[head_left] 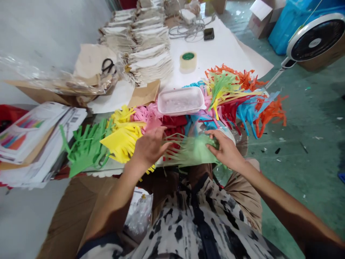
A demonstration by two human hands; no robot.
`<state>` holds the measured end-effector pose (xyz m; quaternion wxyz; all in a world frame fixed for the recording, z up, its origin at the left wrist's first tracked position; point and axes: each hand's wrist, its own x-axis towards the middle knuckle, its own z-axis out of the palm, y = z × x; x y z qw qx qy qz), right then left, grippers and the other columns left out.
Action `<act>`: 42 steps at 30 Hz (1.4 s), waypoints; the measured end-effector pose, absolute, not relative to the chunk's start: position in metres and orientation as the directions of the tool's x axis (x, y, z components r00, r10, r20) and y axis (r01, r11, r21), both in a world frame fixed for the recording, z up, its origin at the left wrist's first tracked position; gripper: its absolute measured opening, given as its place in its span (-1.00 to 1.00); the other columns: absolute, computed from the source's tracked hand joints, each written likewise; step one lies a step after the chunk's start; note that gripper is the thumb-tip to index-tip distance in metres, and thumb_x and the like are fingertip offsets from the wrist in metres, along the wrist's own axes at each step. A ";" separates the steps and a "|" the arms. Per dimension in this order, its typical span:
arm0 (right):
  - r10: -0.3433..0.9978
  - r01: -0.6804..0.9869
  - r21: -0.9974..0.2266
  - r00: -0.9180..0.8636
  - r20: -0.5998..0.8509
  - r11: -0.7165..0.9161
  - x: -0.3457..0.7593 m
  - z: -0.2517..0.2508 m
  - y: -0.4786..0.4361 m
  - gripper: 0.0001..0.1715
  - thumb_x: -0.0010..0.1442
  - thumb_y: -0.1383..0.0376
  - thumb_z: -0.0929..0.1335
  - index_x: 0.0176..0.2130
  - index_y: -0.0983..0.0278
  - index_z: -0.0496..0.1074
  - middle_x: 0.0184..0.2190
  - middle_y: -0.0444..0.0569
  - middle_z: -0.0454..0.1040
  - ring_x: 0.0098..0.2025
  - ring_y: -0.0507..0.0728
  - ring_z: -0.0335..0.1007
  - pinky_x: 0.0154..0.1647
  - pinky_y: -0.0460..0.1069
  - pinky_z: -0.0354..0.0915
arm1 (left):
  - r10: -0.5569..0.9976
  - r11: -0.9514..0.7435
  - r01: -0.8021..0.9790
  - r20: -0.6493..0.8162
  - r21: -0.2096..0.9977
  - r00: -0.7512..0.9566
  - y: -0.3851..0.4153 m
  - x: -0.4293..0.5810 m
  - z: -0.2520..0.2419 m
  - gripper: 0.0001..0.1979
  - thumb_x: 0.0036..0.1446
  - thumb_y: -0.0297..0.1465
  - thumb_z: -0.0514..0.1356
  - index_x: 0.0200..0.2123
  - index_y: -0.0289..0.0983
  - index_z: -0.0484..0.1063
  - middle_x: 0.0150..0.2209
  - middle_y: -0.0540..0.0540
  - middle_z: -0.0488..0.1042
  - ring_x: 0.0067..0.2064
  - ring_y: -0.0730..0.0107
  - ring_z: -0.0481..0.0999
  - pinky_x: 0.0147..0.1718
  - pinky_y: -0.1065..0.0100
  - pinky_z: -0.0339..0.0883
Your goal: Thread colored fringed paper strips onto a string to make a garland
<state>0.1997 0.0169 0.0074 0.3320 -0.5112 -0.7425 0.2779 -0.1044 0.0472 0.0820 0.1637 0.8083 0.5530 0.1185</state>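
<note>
Light green fringed tissue paper, smeared by motion, stretches between my two hands over the table's near edge. My right hand has its curled fingers and thumb on the bunched end of this paper. At the other end, my left hand is beside the loose strands, with thumb and fingers apart. Yellow fringed paper lies just left of my left hand, and pink fringed paper lies beyond it. Dark red fringed paper shows behind the green strands. A white plastic tray sits beyond my hands.
Green fringed paper and printed sheets lie left. Orange and blue fringes hang off the right end. Stacked paper bundles, a tape roll and scissors lie farther back. A fan stands right.
</note>
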 end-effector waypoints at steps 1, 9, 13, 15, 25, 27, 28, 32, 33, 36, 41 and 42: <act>0.942 0.598 -0.731 -0.259 0.213 0.330 0.198 0.003 0.017 -0.53 0.35 0.29 0.36 0.22 0.19 0.35 -0.06 0.02 0.45 -0.07 0.22 0.46 -0.07 0.10 0.36 | 0.914 -0.405 0.861 0.150 0.309 0.376 0.038 -0.097 0.075 -0.49 0.26 -0.18 0.36 0.19 -0.29 0.44 0.05 -0.32 0.59 0.10 -0.07 0.58 0.15 -0.10 0.44; 0.932 0.727 -0.585 -0.310 0.186 0.359 0.217 0.020 0.017 -0.55 0.34 0.28 0.37 0.20 0.17 0.42 0.03 0.06 0.49 -0.01 0.25 0.51 -0.05 0.12 0.44 | 0.667 -0.745 0.624 0.285 0.235 0.689 -0.028 -0.032 -0.005 -0.39 0.36 -0.26 0.26 0.38 -0.36 0.28 0.40 -0.28 0.36 0.45 0.03 0.31 0.41 -0.02 0.28; 0.911 0.884 -0.267 -0.315 0.266 0.384 0.232 0.037 0.004 -0.48 0.32 0.30 0.35 0.24 0.25 0.44 0.14 0.19 0.47 0.13 0.41 0.44 0.05 0.28 0.41 | 0.678 -0.729 0.650 0.354 0.214 0.644 -0.034 -0.031 -0.015 -0.55 0.41 -0.45 0.14 0.32 -0.23 0.39 0.34 -0.19 0.46 0.40 0.09 0.40 0.32 0.02 0.39; 0.850 0.831 -0.222 -0.450 0.274 0.511 0.228 0.037 -0.012 -0.41 0.31 0.32 0.33 0.30 0.29 0.40 0.24 0.22 0.43 0.26 0.44 0.36 0.24 0.38 0.32 | 0.676 -0.731 0.644 0.363 0.226 0.641 -0.035 -0.032 -0.010 -0.58 0.41 -0.45 0.14 0.28 -0.22 0.43 0.30 -0.19 0.50 0.36 0.09 0.45 0.25 0.05 0.44; 0.778 0.712 -0.316 -0.570 0.263 0.628 0.218 0.003 -0.041 -0.65 0.49 0.32 0.28 0.18 0.23 0.51 0.18 0.04 0.56 0.24 0.25 0.45 0.36 0.26 0.23 | 0.661 -0.750 0.568 0.426 0.339 0.618 -0.031 -0.039 0.004 -0.76 0.36 -0.48 0.19 0.03 -0.27 0.56 0.02 -0.15 0.67 0.02 0.20 0.62 0.00 0.17 0.53; 0.779 0.689 -0.366 -0.574 0.251 0.625 0.223 0.011 -0.037 -0.70 0.49 0.31 0.27 0.09 0.26 0.53 0.09 0.05 0.60 0.14 0.24 0.50 0.22 0.22 0.29 | 0.726 -0.687 0.577 0.371 0.443 0.579 -0.030 -0.044 0.008 -0.77 0.35 -0.48 0.20 0.01 -0.26 0.57 -0.05 -0.15 0.67 -0.04 0.23 0.60 -0.04 0.20 0.52; 0.781 0.681 -0.388 -0.574 0.244 0.621 0.224 0.016 -0.035 -0.72 0.49 0.31 0.26 0.04 0.27 0.53 0.04 0.06 0.62 0.09 0.23 0.52 0.16 0.19 0.29 | 0.759 -0.647 0.589 0.342 0.483 0.554 -0.030 -0.046 0.011 -0.78 0.34 -0.47 0.21 0.00 -0.26 0.57 -0.07 -0.15 0.66 -0.06 0.23 0.58 -0.06 0.20 0.51; 0.841 0.704 -0.481 -0.520 0.151 0.522 0.221 0.028 -0.026 -0.78 0.47 0.30 0.27 -0.09 0.26 0.51 -0.14 0.01 0.63 -0.10 0.19 0.54 -0.04 0.10 0.24 | 0.849 -0.523 0.649 0.270 0.553 0.454 -0.030 -0.047 0.017 -0.84 0.31 -0.43 0.27 -0.07 -0.22 0.60 -0.15 -0.11 0.66 -0.07 0.18 0.55 -0.04 0.16 0.44; 0.862 0.725 -0.488 -0.492 0.125 0.485 0.218 0.028 -0.024 -0.79 0.45 0.30 0.28 -0.11 0.25 0.51 -0.17 -0.01 0.62 -0.12 0.20 0.53 -0.07 0.09 0.22 | 0.867 -0.493 0.662 0.257 0.565 0.427 -0.030 -0.046 0.017 -0.87 0.33 -0.40 0.27 -0.10 -0.22 0.60 -0.18 -0.09 0.66 -0.08 0.19 0.55 -0.03 0.16 0.42; 0.912 0.807 -0.440 -0.404 0.076 0.394 0.208 0.025 -0.017 -0.83 0.40 0.29 0.32 -0.13 0.23 0.52 -0.24 -0.05 0.60 -0.14 0.23 0.51 -0.11 0.09 0.16 | 0.926 -0.377 0.727 0.215 0.573 0.311 -0.025 -0.041 0.016 -0.87 0.38 -0.34 0.23 -0.19 -0.23 0.58 -0.23 -0.08 0.65 -0.13 0.22 0.54 -0.07 0.21 0.38; 0.964 0.927 -0.267 -0.260 0.051 0.264 0.192 0.023 -0.016 -0.80 0.40 0.21 0.31 -0.11 0.24 0.50 -0.32 -0.02 0.56 -0.21 0.25 0.48 -0.15 0.10 0.09 | 0.968 -0.246 0.892 0.139 0.380 0.208 -0.014 -0.034 0.014 -0.84 0.37 -0.29 0.23 -0.24 -0.22 0.56 -0.32 -0.10 0.59 -0.22 0.21 0.55 -0.25 0.25 0.27; 0.970 0.941 -0.237 -0.239 0.048 0.243 0.189 0.024 -0.017 -0.78 0.41 0.19 0.31 -0.13 0.24 0.50 -0.35 -0.02 0.54 -0.23 0.25 0.47 -0.15 0.10 0.08 | 0.969 -0.242 0.910 0.135 0.336 0.207 -0.012 -0.033 0.014 -0.85 0.35 -0.29 0.24 -0.24 -0.22 0.55 -0.33 -0.10 0.58 -0.23 0.20 0.55 -0.27 0.25 0.25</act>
